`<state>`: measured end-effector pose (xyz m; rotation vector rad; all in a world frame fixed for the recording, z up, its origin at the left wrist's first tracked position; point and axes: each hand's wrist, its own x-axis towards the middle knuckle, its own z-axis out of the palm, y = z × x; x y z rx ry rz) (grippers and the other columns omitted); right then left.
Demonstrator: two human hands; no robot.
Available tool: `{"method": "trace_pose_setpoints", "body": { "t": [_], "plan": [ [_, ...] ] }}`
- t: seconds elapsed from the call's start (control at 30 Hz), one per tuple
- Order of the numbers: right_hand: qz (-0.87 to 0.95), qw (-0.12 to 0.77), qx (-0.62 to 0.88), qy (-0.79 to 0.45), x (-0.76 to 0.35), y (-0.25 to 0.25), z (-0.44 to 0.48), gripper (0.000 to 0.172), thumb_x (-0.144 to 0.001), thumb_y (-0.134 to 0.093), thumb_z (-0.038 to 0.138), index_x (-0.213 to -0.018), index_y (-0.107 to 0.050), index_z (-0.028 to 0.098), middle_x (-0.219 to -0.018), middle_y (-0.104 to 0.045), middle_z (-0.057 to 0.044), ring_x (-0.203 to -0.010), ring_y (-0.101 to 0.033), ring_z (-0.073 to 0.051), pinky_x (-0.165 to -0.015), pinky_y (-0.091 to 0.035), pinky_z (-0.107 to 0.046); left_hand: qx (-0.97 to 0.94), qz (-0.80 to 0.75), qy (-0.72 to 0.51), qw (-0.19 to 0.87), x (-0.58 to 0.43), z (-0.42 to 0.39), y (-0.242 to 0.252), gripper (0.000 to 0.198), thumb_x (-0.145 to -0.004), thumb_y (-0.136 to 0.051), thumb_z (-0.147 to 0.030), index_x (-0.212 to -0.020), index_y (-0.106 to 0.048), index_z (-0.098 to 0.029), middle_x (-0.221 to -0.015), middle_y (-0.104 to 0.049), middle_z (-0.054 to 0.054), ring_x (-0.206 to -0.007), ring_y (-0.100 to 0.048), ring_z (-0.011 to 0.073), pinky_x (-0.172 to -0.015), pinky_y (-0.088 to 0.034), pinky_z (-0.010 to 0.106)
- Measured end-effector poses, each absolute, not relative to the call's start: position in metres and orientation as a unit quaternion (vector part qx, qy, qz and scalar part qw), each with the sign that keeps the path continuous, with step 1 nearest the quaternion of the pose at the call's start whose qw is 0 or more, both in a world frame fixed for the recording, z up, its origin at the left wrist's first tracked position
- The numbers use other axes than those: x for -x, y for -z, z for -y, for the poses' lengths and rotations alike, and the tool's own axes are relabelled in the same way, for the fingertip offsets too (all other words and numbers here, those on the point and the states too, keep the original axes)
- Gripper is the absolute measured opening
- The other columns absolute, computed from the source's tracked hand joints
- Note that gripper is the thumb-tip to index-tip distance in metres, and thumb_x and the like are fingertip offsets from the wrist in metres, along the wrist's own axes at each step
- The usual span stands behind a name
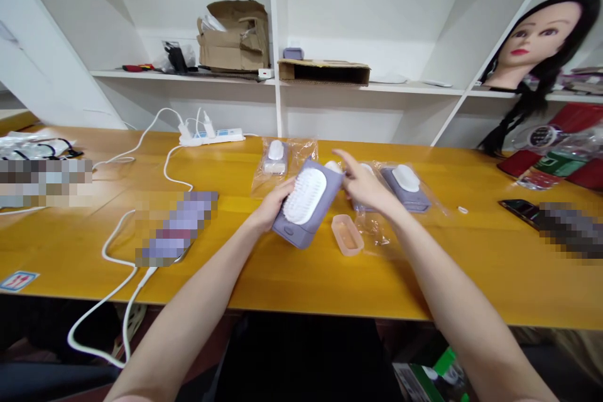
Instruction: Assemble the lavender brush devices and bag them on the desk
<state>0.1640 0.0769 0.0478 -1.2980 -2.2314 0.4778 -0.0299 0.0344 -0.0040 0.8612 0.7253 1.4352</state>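
My left hand (274, 206) grips a lavender brush (308, 203) with white bristles, tilted above the yellow table (282, 264). My right hand (363, 183) hovers just right of the brush's top end, fingers stretched out and apart, holding nothing. A small clear pink lid (347, 234) lies on the table below the brush. Behind my right hand lie bagged lavender brushes (406, 187) in clear plastic. Another bagged brush (277, 158) lies further back to the left.
A white power strip (211, 135) with white cables (117, 245) sits at the table's back left. White shelves (325, 85) behind hold cardboard boxes (235, 38). A mannequin head (541, 44) stands at the right, with red packages (560, 151) and a dark phone (521, 208) nearby.
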Motion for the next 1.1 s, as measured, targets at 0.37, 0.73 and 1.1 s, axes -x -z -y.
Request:
{"method": "trace_pose_setpoints", "body": {
  "t": [0.37,0.73,1.1],
  "plan": [
    [0.778,0.394,0.34,-0.353,-0.184,-0.052,-0.056,0.041,-0.079,-0.049,0.02,-0.119,-0.052,0.023,-0.059,-0.044,0.006,-0.045,-0.04,-0.009,-0.045,-0.033,-0.022,-0.545,-0.365,-0.535,0.532,0.028,-0.031,0.009,0.034,-0.061,-0.07,-0.026,-0.094,-0.074,-0.017,-0.09,-0.073,0.004,-0.089,-0.06,0.0237,-0.076,-0.042,0.027],
    [0.833,0.327,0.269,-0.356,-0.189,-0.053,-0.052,0.047,-0.076,-0.05,0.018,-0.123,-0.051,0.022,-0.077,-0.057,0.002,-0.063,-0.047,-0.011,-0.058,-0.037,-0.024,-0.51,-0.359,-0.539,0.566,0.024,-0.026,0.001,0.026,-0.061,-0.073,-0.02,-0.086,-0.077,-0.017,-0.077,-0.073,0.002,-0.068,-0.06,0.017,-0.064,-0.042,0.024],
    [0.832,0.407,0.292,-0.239,-0.182,-0.039,-0.05,0.037,-0.077,-0.047,0.02,-0.113,-0.056,0.02,-0.077,-0.057,0.0,-0.067,-0.048,-0.014,-0.062,-0.037,-0.027,-0.542,-0.333,-0.561,0.53,0.024,-0.027,0.01,0.031,-0.061,-0.075,-0.024,-0.092,-0.077,-0.019,-0.086,-0.074,0.001,-0.079,-0.062,0.02,-0.074,-0.044,0.026]
  ]
}}
